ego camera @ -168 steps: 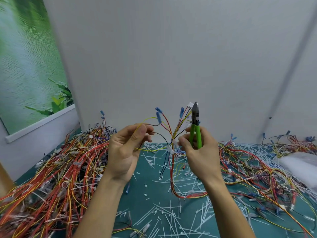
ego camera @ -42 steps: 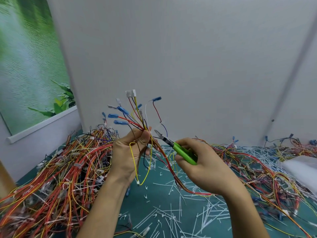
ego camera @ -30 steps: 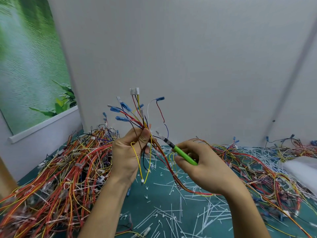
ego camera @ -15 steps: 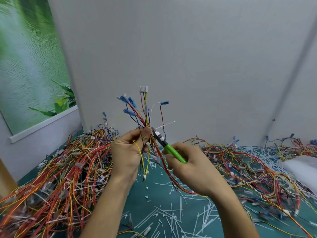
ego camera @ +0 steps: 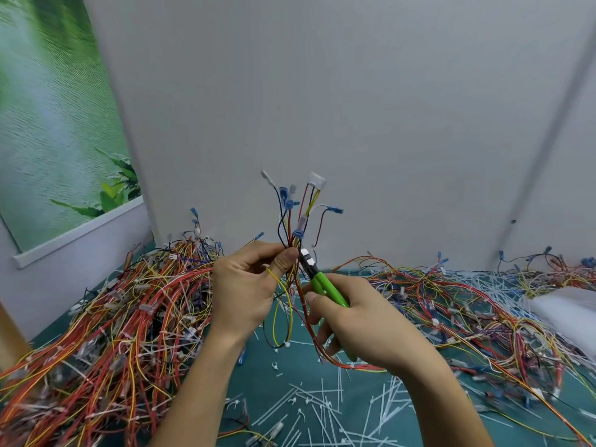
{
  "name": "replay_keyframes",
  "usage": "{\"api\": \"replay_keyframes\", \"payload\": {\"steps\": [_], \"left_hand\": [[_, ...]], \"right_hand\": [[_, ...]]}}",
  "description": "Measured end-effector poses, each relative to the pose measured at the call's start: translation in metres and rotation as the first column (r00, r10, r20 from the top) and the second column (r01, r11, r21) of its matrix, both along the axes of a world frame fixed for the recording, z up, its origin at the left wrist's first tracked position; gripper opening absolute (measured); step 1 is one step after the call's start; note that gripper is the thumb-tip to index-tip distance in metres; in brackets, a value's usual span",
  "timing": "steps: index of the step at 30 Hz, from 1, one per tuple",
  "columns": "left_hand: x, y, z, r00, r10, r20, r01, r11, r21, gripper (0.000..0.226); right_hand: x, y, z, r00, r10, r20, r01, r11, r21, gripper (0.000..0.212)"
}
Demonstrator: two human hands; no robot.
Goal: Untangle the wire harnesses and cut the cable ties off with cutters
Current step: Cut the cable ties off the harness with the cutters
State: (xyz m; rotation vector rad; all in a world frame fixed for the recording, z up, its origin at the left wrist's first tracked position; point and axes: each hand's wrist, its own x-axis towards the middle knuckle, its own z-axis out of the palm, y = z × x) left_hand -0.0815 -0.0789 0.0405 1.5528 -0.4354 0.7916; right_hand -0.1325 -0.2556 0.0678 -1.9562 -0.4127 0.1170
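cable-tie offcuts (ego camera: 322,404): white, cut, strewn loose and criss-crossed over the part of the desk nearest me.
desk (ego camera: 267,382): teal top, bare in patches between the offcuts; it carries everything below my arms.
right grip (ego camera: 358,321): fingers and thumb curled round the green handles, clamped on them, held above the desk.
cutters (ego camera: 325,287): green handles in my right grip, dark head pointing up and to the left. The head sits at the wires just beside my left thumb tip. I cannot tell whether the blades are together.
left grip (ego camera: 245,291): thumb and fingertips pinching the bundle, clamped on it, level with the cutter head.
wire harness (ego camera: 298,227): upright in my left grip, clear of the desk. The ends fan out above the pinch, with blue terminals (ego camera: 283,191) and a white connector (ego camera: 316,181) at the top. Yellow and dark loops hang below it, and a red-orange run trails down under my right grip to the desk.
left heap (ego camera: 113,333): tangled harnesses, mostly red, orange and yellow, piled to the desk's left edge.
right heap (ego camera: 467,317): a flatter tangle spread across the right side.
white bundle (ego camera: 567,311): soft-looking and blurred, at the far right.
wall (ego camera: 322,91): plain pale panels behind the desk.
picture (ego camera: 48,124): green leaves and water, on the left wall.
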Motion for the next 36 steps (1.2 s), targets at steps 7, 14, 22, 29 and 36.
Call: {"api": "replay_keyframes", "payload": {"steps": [7,14,22,29,36], "left_hand": [[0.0,-0.005,-0.001,0.992,-0.088,-0.085,0.072,0.983,-0.169,0.024],[0.005,-0.005,-0.005,0.983,-0.125,-0.136,0.095,0.974,-0.207,0.041],[0.005,-0.004,-0.004,0.972,-0.143,-0.185,0.102,0.972,-0.212,0.041],[0.003,-0.01,0.0,0.958,-0.164,-0.235,0.1,0.96,-0.263,0.023],[0.001,-0.011,-0.002,0.896,-0.265,-0.356,0.131,0.925,-0.358,0.02]], "right_hand": [[0.001,0.005,-0.003,0.979,-0.103,0.173,0.113,0.992,-0.047,0.03],[0.0,0.004,-0.002,0.982,-0.096,0.163,0.107,0.992,-0.059,0.037],[0.004,0.006,-0.008,0.972,-0.101,0.213,0.126,0.986,-0.111,0.034],[0.007,0.008,-0.014,0.946,-0.142,0.291,0.181,0.977,-0.112,0.036],[0.009,0.017,-0.022,0.936,-0.187,0.298,0.229,0.967,-0.114,0.028]]}}
